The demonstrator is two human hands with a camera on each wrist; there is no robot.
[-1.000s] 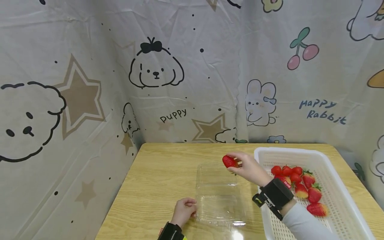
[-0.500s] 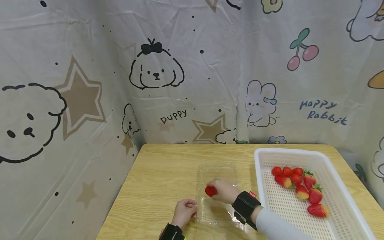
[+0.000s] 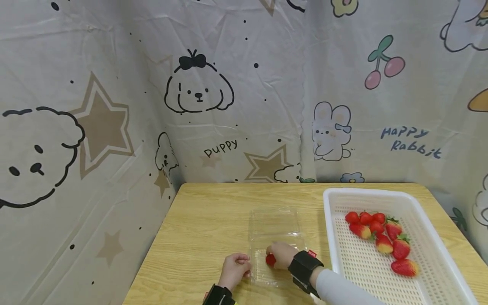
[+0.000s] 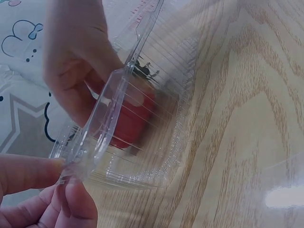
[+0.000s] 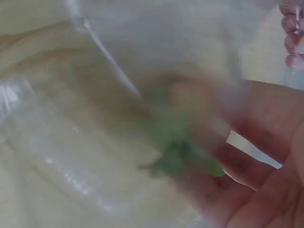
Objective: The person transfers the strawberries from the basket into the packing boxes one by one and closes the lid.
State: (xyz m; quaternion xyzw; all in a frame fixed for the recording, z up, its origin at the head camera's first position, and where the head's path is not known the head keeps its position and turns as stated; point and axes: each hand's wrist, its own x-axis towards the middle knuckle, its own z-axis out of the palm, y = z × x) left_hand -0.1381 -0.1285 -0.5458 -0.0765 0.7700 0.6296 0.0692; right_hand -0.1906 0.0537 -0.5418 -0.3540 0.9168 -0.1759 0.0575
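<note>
My right hand (image 3: 284,255) grips a red strawberry (image 3: 270,259) inside the near half of a clear plastic clamshell box (image 3: 263,278). Through the box's ribbed wall, the left wrist view shows the strawberry (image 4: 134,116) low in the box, close to its floor. Its green leaves (image 5: 178,154) look blurred against my fingers in the right wrist view. At the box's left edge is my left hand (image 3: 234,270), whose thumb and fingers pinch the clear rim (image 4: 95,135). The far half of the box, the lid (image 3: 274,222), lies folded back flat on the table.
A white perforated basket (image 3: 331,228) stands to the right, with several strawberries (image 3: 383,243) in it. The wooden table (image 3: 206,220) ends at a patterned curtain (image 3: 228,127) behind and at the left.
My right hand has carried the strawberry from above the lid, toward me and down into the near half of the box. The left hand stays at the box's edge.
</note>
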